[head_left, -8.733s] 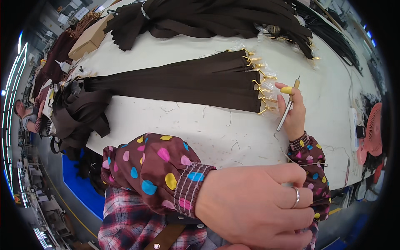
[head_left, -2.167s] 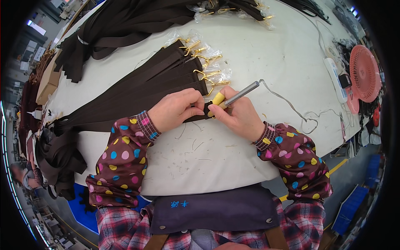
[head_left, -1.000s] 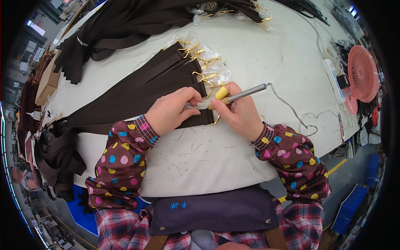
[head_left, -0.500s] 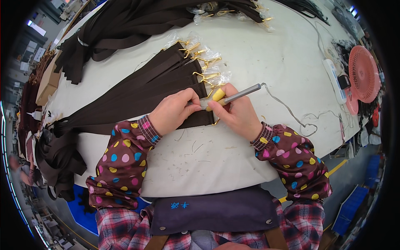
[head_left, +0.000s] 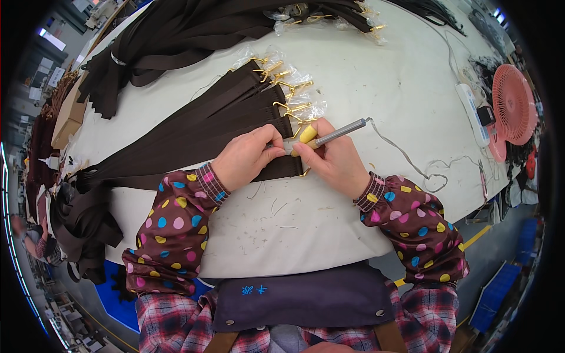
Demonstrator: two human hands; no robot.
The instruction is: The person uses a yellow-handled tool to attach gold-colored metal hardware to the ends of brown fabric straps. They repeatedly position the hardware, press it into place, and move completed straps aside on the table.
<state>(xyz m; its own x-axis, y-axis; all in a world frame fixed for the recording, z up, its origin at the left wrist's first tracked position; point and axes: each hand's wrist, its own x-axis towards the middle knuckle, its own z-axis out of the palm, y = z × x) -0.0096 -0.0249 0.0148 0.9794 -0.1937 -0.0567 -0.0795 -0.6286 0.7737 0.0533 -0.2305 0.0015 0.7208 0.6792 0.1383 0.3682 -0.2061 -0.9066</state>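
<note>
Dark brown straps (head_left: 170, 132) lie fanned out on the table, with gold wire hooks (head_left: 292, 107) in clear plastic at their right ends. Over the end of the nearest straps, my left hand (head_left: 250, 154) is closed in a pinch; what lies between its fingertips is too small to make out. My right hand (head_left: 332, 162) grips a corded, pen-shaped tool (head_left: 341, 132) with a grey handle, its front end pointing left toward the left fingertips. A yellow finger cover (head_left: 308, 133) sits on a right finger. The tool's tip is hidden between the two hands.
More dark straps (head_left: 176, 38) are bundled at the back left. A pink fan (head_left: 514, 105) stands at the right, beside a white power strip (head_left: 472, 115). The tool's grey cord (head_left: 393, 144) runs right over the white table (head_left: 406, 106). Loose thread bits lie near the front edge.
Both hands and the tool stay almost in place, with only a very slight shift of the tool. At the far left edge, another person has moved a little.
</note>
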